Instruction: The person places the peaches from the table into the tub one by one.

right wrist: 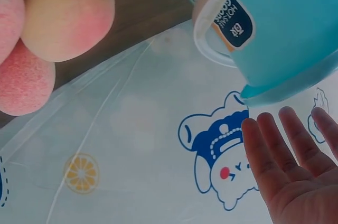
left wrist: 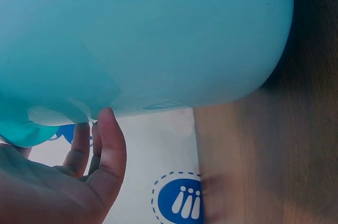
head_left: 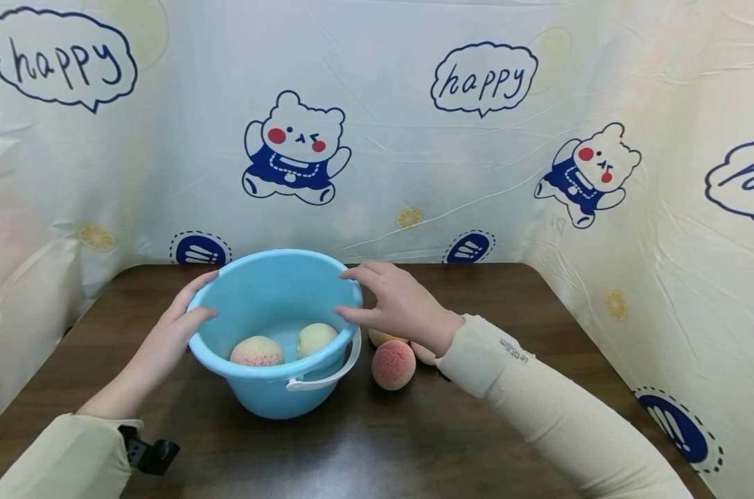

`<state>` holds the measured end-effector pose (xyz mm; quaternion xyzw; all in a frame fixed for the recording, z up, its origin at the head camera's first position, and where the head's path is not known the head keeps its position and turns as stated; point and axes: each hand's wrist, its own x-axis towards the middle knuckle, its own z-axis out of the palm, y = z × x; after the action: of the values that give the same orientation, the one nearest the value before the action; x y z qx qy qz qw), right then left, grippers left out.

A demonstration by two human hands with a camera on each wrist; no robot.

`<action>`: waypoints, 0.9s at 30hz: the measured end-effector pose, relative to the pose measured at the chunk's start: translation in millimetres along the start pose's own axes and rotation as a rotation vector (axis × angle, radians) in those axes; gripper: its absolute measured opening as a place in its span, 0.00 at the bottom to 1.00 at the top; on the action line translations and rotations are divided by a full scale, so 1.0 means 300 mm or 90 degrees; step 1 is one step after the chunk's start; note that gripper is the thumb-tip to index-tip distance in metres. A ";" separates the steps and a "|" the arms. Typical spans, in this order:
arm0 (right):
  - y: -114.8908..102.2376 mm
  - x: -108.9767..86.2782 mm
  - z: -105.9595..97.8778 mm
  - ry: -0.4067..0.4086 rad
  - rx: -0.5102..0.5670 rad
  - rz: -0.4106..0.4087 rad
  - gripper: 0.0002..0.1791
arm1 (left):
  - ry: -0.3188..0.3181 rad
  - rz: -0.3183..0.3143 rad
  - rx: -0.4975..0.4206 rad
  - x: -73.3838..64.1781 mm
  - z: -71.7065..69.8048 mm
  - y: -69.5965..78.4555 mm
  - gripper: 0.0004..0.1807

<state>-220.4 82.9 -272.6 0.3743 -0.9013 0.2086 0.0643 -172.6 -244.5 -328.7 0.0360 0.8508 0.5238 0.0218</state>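
A light-blue bucket (head_left: 271,395) stands on the dark wooden table. Inside it lie two peaches, a blushed peach (head_left: 257,351) and a paler peach (head_left: 316,339). My left hand (head_left: 174,326) is at the bucket's left rim, thumb over the edge; its loosely extended fingers (left wrist: 113,139) lie against or close to the outer wall. At the right rim my right hand (head_left: 402,298) is spread, its fingers (right wrist: 301,139) straight and apart from the rim in the right wrist view. A white handle (head_left: 327,381) hangs down at the bucket's front right.
Right of the bucket sit several more peaches, among them a red peach (head_left: 393,364), partly behind my right wrist. A printed white curtain (head_left: 377,173) hangs behind the table (head_left: 352,457) and at both sides. A label (right wrist: 235,23) is on the bucket's side.
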 end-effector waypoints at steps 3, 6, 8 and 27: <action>0.007 -0.010 0.001 -0.002 0.000 0.015 0.28 | 0.000 -0.001 -0.002 -0.001 0.000 0.001 0.34; 0.015 -0.020 0.004 -0.004 0.001 0.027 0.27 | -0.001 -0.001 -0.003 -0.001 0.000 0.002 0.34; 0.021 -0.027 0.008 -0.001 0.006 0.034 0.26 | -0.001 0.000 -0.002 -0.001 0.000 0.001 0.34; 0.071 -0.093 0.034 0.039 0.073 0.082 0.21 | -0.005 -0.004 0.003 0.000 -0.003 -0.008 0.35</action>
<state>-215.0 110.3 -296.3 0.3117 -0.9078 0.2748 0.0567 -172.9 -246.4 -330.5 0.0355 0.8519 0.5218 0.0269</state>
